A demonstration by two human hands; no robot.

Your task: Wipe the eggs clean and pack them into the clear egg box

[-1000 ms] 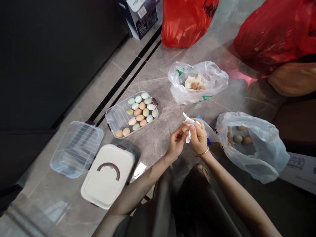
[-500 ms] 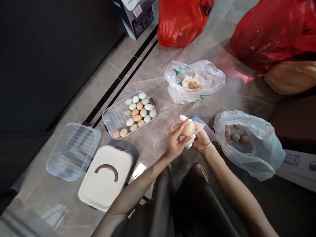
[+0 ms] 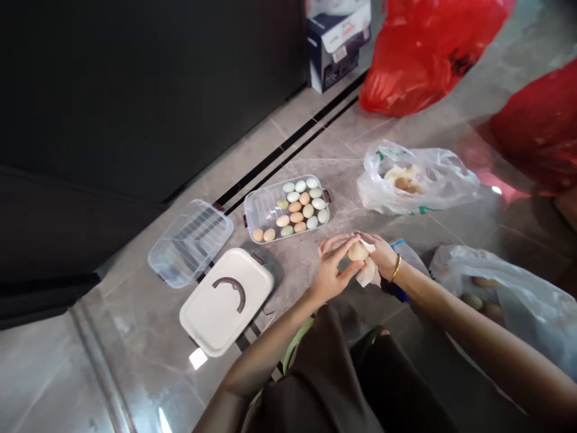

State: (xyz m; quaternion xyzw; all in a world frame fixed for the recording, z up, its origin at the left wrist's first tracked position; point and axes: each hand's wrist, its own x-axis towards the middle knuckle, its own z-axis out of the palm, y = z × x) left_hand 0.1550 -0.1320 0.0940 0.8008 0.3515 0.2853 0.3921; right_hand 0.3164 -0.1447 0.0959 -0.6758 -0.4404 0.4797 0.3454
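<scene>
A pale egg (image 3: 357, 251) is held in front of me between both hands. My left hand (image 3: 332, 272) is closed on it, fingers on top and thumb below. My right hand (image 3: 383, 255), with a gold bangle at the wrist, presses a crumpled white tissue (image 3: 369, 274) against the egg's far side; its fingers are partly hidden. Beyond my left hand lies a clear tray (image 3: 265, 203) with several white, greenish and brown eggs (image 3: 295, 206). By my right forearm is a thin plastic bag (image 3: 523, 279) with more eggs inside.
An empty clear tray (image 3: 189, 240) and a white handled lid (image 3: 225, 328) lie on the left. Ahead, another plastic bag (image 3: 451, 174) holds waste. Red bags (image 3: 415, 66) and a box (image 3: 338, 45) stand farther back; a dark panel (image 3: 135, 90) rises at the left.
My view has swung left, so things sit farther right in it. The egg has turned in my hands, and the tissue now hangs lower beside it.
</scene>
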